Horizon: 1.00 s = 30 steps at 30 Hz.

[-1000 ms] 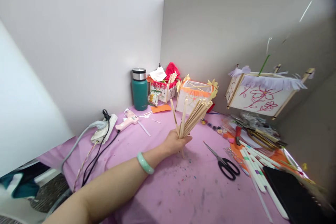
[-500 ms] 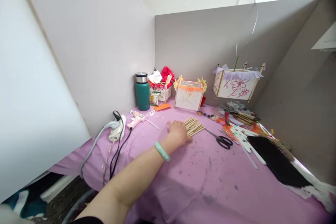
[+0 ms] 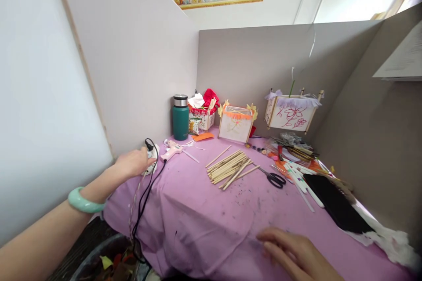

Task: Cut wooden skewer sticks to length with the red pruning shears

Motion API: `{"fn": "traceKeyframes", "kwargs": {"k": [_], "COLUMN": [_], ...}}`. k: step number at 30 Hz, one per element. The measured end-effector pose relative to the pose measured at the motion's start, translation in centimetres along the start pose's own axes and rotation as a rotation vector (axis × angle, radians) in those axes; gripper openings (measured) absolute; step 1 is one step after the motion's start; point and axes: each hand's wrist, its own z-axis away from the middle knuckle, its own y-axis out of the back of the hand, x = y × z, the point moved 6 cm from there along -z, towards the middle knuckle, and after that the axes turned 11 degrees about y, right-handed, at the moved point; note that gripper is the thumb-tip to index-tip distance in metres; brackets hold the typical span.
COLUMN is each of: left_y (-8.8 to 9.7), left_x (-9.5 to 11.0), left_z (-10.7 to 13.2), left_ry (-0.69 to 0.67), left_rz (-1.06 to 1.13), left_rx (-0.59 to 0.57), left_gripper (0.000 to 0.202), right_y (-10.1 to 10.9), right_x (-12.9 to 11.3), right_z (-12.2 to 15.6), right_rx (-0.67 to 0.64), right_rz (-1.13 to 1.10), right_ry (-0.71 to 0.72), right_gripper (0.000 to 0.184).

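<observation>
On the pink-cloth desk (image 3: 198,224), the left hand (image 3: 133,162) with a jade bangle (image 3: 82,199) is closing narrowly over the white power strip (image 3: 152,158) at nine o'clock, just beside a pink glue gun (image 3: 171,150); the right hand (image 3: 290,250) is resting open and empty at five o'clock, while bamboo sticks (image 3: 227,167) are lying in a loose pile at twelve o'clock, near black-handled scissors (image 3: 272,179)

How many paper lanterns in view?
2 for certain: the orange-trimmed paper lantern standing at the back, and the fringed paper lantern with red flowers, hanging to its right. The red-trimmed box further left may be a third; can't tell.
</observation>
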Motion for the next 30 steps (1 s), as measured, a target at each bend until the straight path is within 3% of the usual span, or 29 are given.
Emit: {"fn": "traceKeyframes", "kwargs": {"k": [3, 10, 14, 23, 30], "left_y": [-2.1, -2.1, -2.4, -3.3, -4.1], "left_x": [0.4, 0.2, 0.9, 5.5, 4.2], "left_z": [0.7, 0.9, -1.0, -5.8, -7.1], "left_ry": [-0.043, 0.017, 0.014, -0.031, -0.155], "left_rz": [-0.19, -0.165, -0.146, -0.206, -0.149], "left_rx": [0.008, 0.011, -0.015, 0.005, -0.159], "left_gripper": [0.06, 0.078, 0.077, 0.086, 0.079], "right_y": [0.4, -0.4, -0.8, -1.5, -1.4], "right_x": [-0.6, -0.2, 0.5, 2.8, 2.8], "right_z": [-2.4, -4.7, -5.3, -6.5, -6.5], "right_rx": [-0.001, -0.03, -0.038, -0.056, -0.031], "right_rz": [-0.029, 0.028, 0.029, 0.051, -0.026], "right_ry": [0.021, 0.087, 0.103, 0.096, 0.091], "right_gripper": [0.037, 0.031, 0.033, 0.029, 0.027]}}
